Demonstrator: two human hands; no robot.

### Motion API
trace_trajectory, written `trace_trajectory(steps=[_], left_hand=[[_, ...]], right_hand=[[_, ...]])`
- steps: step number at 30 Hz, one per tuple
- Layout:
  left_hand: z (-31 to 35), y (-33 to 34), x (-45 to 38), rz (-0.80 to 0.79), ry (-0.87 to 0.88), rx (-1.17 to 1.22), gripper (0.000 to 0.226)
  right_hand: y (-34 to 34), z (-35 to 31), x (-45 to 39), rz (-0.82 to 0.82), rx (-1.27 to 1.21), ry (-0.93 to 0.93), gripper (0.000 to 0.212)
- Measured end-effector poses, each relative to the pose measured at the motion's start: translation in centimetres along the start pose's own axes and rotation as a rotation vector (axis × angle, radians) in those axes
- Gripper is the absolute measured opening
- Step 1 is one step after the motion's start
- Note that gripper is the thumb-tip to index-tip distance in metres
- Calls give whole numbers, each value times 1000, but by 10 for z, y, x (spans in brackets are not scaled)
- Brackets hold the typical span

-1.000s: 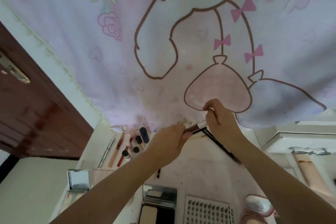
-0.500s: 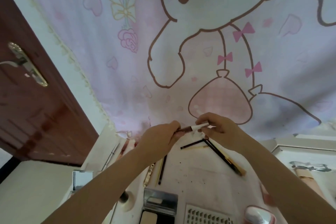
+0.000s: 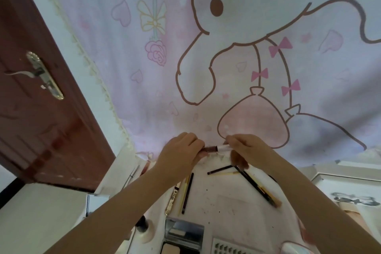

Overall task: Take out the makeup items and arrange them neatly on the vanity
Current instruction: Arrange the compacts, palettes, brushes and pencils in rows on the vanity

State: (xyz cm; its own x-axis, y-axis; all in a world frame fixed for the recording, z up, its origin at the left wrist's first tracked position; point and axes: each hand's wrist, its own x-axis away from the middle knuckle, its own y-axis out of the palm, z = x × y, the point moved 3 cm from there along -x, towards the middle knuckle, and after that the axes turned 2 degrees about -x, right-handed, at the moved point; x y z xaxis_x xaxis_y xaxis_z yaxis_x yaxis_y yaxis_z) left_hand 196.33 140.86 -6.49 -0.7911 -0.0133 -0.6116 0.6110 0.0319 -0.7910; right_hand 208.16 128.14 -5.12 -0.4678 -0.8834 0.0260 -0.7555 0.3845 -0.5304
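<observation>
Both hands meet above the far edge of the white vanity. Between them is a small lip gloss tube, dark red with a clear end. My left hand grips the dark end and my right hand pinches the clear end. Below them on the vanity lie thin dark pencils, a long dark brush-like stick and two more pencils beside a labelled tube.
An open compact with mirror and a false-lash tray sit at the near edge. A round-based dark bottle stands near left. A cartoon curtain hangs behind, and a brown door is left.
The view has tilted upward, showing more curtain and door. Both hands stay together on the small tube, which now lies more level. The lipsticks at far left are hidden behind my left arm.
</observation>
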Motion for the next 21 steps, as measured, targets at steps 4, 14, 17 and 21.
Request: trace_trajectory(steps=[4, 14, 17, 21], left_hand=[[-3, 3, 1, 16, 12, -58, 29], [-6, 17, 9, 47, 36, -106, 29], [-9, 20, 8, 42, 6, -91, 30], [-8, 21, 7, 36, 13, -88, 31]], right_hand=[[-1, 0, 0, 74, 135, -89, 25], [6, 14, -2, 56, 160, -21, 24], [4, 18, -1, 147, 73, -129, 35], [10, 24, -4, 44, -77, -35, 22]])
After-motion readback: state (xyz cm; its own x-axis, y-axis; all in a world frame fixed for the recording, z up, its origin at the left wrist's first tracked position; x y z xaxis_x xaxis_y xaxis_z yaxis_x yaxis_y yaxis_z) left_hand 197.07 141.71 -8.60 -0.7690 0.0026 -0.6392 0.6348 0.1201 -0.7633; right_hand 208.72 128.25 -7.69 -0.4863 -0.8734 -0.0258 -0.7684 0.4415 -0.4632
